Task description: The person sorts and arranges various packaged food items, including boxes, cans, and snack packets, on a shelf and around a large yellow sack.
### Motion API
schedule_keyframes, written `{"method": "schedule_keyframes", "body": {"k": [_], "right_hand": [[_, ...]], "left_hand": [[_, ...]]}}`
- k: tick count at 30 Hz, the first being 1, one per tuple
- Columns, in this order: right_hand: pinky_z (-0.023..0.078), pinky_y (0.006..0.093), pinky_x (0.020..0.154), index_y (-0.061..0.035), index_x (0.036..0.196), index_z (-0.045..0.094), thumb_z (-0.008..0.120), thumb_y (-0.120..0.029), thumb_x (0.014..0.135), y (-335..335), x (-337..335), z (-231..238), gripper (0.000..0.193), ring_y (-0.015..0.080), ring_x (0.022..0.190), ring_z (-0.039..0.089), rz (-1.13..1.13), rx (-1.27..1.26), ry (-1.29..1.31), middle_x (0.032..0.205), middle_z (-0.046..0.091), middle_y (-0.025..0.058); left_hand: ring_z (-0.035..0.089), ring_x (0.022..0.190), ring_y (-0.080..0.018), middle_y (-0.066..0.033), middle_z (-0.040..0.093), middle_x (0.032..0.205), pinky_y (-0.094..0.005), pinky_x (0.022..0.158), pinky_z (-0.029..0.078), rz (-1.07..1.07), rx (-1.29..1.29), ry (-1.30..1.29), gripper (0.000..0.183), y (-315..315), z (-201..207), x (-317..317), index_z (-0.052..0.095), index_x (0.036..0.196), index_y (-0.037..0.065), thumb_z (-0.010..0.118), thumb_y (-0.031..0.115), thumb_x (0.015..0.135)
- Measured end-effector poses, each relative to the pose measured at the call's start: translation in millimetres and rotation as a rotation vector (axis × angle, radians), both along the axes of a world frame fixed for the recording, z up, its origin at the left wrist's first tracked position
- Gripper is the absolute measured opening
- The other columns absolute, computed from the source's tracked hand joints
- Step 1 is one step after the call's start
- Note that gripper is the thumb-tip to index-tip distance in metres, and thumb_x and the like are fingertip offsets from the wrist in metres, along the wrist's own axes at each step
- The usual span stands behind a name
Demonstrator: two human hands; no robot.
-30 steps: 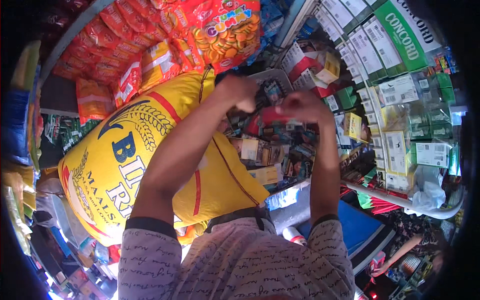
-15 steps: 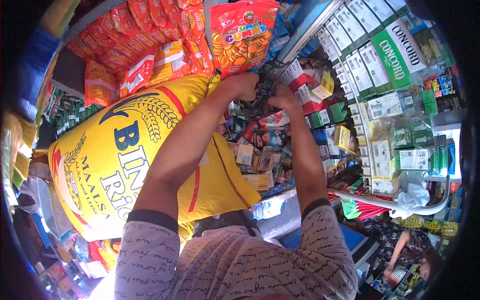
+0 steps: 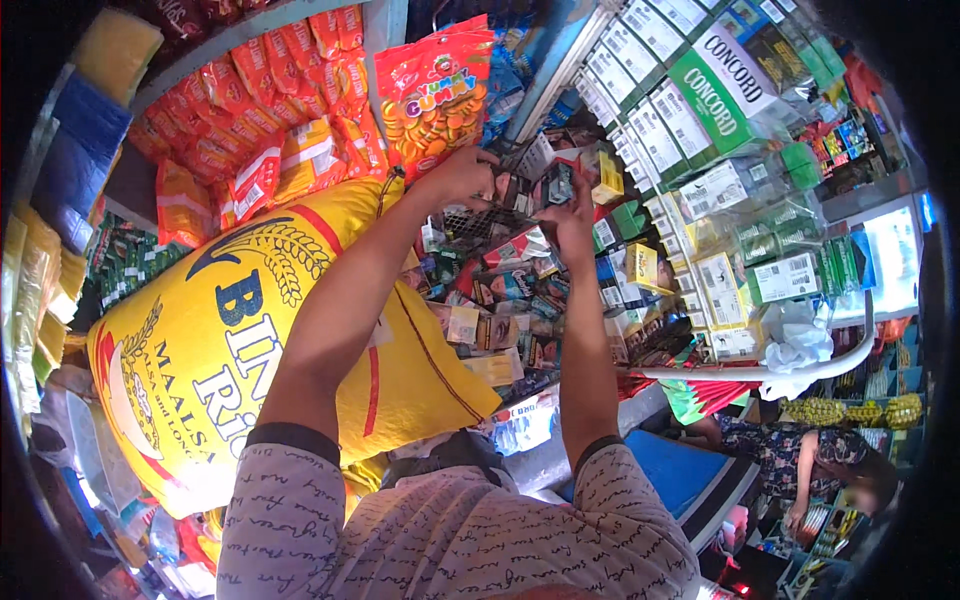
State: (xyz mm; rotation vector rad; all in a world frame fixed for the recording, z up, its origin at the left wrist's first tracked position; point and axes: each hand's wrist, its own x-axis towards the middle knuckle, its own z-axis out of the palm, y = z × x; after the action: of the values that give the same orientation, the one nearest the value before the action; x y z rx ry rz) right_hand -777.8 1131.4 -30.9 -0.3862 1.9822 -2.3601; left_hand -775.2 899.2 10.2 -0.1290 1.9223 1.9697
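Drawn wider apart since earlier are right hand (image 3: 570,218), clamped on a dark pack (image 3: 558,184), and left hand (image 3: 462,178), grip unclear

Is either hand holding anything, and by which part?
The right hand holds a small dark pack by its lower right side. The left hand is beside other dark packs; whether it grips one cannot be told.

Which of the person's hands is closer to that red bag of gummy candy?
The left. The left hand is just below the red candy bag in this view; the right hand is farther off, lower and to the right.
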Motion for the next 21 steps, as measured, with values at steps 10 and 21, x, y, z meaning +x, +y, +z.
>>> {"method": "schedule_keyframes", "body": {"k": [10,21], "right_hand": [[0.052,0.0343,0.090,-0.0074,0.154,0.017,0.061,0.005,0.075,-43.1,38.2,40.5,0.091,0.0237,0.101,0.064,0.134,-0.394,-0.001,0.120,0.061,0.0130],[0.042,0.0392,0.100,-0.0057,0.137,0.042,0.075,-0.019,0.083,-30.4,2.6,47.6,0.065,0.0264,0.110,0.054,-0.235,0.459,0.403,0.125,0.053,0.0155]], "left_hand": [[0.060,0.085,-0.0212,-0.0048,0.061,0.099,-0.0531,0.088,0.053,-0.142,0.335,-0.113,0.053,2.2,-9.2,-9.1,0.051,0.128,0.011,0.055,0.017,0.076],[0.059,0.087,-0.0169,-0.0064,0.060,0.099,-0.0416,0.081,0.054,-0.009,0.263,0.064,0.036,21.5,-6.9,-0.2,0.054,0.111,0.003,0.064,0.016,0.079]]}}
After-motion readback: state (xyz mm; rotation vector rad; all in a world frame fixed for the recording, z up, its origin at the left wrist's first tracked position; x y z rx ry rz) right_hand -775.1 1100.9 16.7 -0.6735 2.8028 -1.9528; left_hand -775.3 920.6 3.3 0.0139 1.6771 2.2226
